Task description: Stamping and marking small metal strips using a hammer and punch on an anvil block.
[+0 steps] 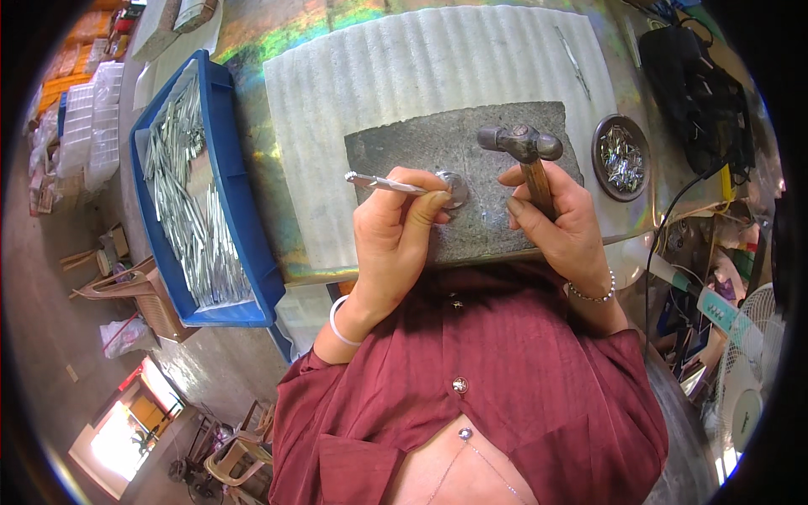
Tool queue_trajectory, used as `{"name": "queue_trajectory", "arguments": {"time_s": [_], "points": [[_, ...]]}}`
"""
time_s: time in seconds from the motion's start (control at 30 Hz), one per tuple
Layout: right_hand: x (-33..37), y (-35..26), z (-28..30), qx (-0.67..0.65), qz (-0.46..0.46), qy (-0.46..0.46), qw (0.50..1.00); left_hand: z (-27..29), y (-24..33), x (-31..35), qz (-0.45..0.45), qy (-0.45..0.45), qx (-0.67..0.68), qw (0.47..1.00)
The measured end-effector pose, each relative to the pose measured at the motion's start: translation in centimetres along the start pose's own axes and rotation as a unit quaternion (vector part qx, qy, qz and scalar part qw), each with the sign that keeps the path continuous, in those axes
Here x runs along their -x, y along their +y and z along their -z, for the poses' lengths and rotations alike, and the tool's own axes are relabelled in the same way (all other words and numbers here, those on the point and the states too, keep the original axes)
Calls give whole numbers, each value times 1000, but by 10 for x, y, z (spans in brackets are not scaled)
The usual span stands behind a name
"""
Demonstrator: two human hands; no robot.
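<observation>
My left hand (394, 223) pinches a slim silver metal piece (379, 183) between thumb and fingers, its long end pointing left. Just beyond those fingertips, a small round metal block (457, 192) rests on a dark grey stone slab (387, 143); whether the piece touches it, I cannot tell. In my right hand (562, 225) is a ball-peen hammer (522, 143) with a wooden handle. Its head is held over the right part of the slab, apart from the metal piece.
White foam sheet (316, 93) lies under the slab, with a thin metal strip (574, 63) at its far right. A blue tray (244, 181) of many slim silver pieces stands left. To the right are a round bowl (599, 156) of small metal parts, a black bag (694, 93) and a fan (749, 370).
</observation>
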State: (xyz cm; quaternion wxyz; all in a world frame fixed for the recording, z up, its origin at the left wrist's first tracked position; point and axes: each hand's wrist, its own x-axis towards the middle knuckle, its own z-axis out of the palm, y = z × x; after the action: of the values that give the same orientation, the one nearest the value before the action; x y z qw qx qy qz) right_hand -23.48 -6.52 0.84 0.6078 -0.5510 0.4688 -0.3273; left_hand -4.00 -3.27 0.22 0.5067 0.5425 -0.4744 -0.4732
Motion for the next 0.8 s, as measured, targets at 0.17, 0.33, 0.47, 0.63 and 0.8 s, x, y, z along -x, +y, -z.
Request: {"name": "queue_trajectory", "arguments": {"time_s": [0.17, 0.33, 0.47, 0.63, 0.8], "points": [[-1, -1, -1, 10, 13, 3, 1000, -1, -1, 0, -7, 10, -2, 1000], [0, -1, -2, -3, 8, 7, 1000, -2, -3, 0, -31, 15, -44, 998], [0, -1, 0, 13, 3, 1, 1000, -2, -3, 0, -63, 7, -89, 994], [1, -2, -2, 8, 3, 16, 1000, -3, -2, 1, -83, 12, -125, 989], [1, -4, -2, 16, -7, 20, 1000, -4, -3, 0, -65, 12, -101, 993]]}}
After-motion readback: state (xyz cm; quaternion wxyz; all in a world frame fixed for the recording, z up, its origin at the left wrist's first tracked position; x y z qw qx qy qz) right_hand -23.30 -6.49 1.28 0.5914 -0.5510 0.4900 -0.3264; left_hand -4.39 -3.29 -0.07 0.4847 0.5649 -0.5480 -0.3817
